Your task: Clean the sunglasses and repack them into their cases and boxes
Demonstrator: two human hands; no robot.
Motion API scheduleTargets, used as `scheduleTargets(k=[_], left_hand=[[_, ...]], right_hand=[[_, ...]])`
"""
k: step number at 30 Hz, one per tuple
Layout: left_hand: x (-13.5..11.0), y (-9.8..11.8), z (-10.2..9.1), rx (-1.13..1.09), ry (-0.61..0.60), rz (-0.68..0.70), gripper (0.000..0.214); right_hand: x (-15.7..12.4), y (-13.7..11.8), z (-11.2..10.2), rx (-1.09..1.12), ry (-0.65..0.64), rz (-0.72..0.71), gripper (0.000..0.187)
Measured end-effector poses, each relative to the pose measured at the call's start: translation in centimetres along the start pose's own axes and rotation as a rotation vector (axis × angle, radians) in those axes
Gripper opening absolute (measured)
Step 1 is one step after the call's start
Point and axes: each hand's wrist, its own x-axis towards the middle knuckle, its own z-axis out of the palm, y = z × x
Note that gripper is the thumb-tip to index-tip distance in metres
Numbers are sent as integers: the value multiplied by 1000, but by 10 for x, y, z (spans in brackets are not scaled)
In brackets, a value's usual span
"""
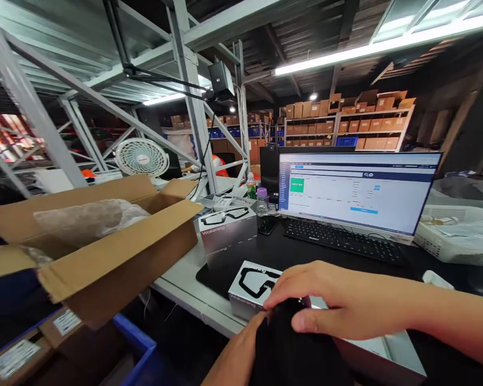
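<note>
A black, soft-looking item is between my hands at the bottom of the head view; its exact kind does not show. My right hand is closed over its top, thumb on the near side and fingers on the far side. Along its left side lies my left hand, gripping it, with most of the fingers hidden. Just beyond them a silver-white box with a glasses picture rests on the desk. Beneath my right forearm is another pale, opened box, partly covered by the black item.
An open cardboard carton with bubble wrap stands at the left. More printed boxes are stacked behind the desk mat. A bottle with a purple cap, a keyboard, a monitor and a white basket line the back.
</note>
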Motion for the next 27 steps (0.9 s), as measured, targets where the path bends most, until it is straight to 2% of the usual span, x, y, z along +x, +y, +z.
scheduleTargets(k=[1, 3, 6, 7, 8, 10, 12, 14, 16, 19, 21, 23, 25, 26, 27], left_hand=[[-7, -3, -6, -14, 33, -25, 40], [-21, -11, -17, -48, 104, -80, 42], [-31, -19, -29, -103, 222, -168, 54], [-30, -20, -31, -154, 304, -205, 57], [-27, -19, -33, -217, 397, -230, 60], [-13, -15, -37, -458, 696, -255, 55], [3, -8, -39, -671, 802, -165, 46], [17, -2, -41, -813, 791, -97, 41], [25, 1, -44, -901, 754, -85, 41], [30, -1, -51, -960, 769, -61, 39], [32, -6, -57, -956, 817, -7, 37], [34, -9, -62, -945, 834, 47, 37], [37, -11, -66, -952, 843, 60, 38], [38, -11, -68, -959, 849, 45, 38], [39, -10, -69, -965, 858, 26, 38]], right_hand=[[8, 7, 6, 32, -68, 22, 37], [24, 22, 18, 26, -77, 57, 41], [42, 45, 34, -2, 127, 104, 43], [48, 52, 39, 35, 174, 147, 44], [53, 58, 44, 103, 163, 198, 47], [64, 67, 55, 293, 9, 279, 56], [74, 71, 71, 477, -200, 300, 60], [84, 69, 90, 613, -327, 324, 41], [91, 65, 105, 691, -338, 396, 19], [100, 62, 116, 691, -341, 481, 33], [105, 64, 119, 636, -284, 506, 31], [109, 69, 122, 525, -130, 512, 16], [116, 77, 127, 409, 10, 451, 34], [120, 81, 130, 383, 29, 397, 39], [124, 84, 133, 389, 7, 345, 34]])
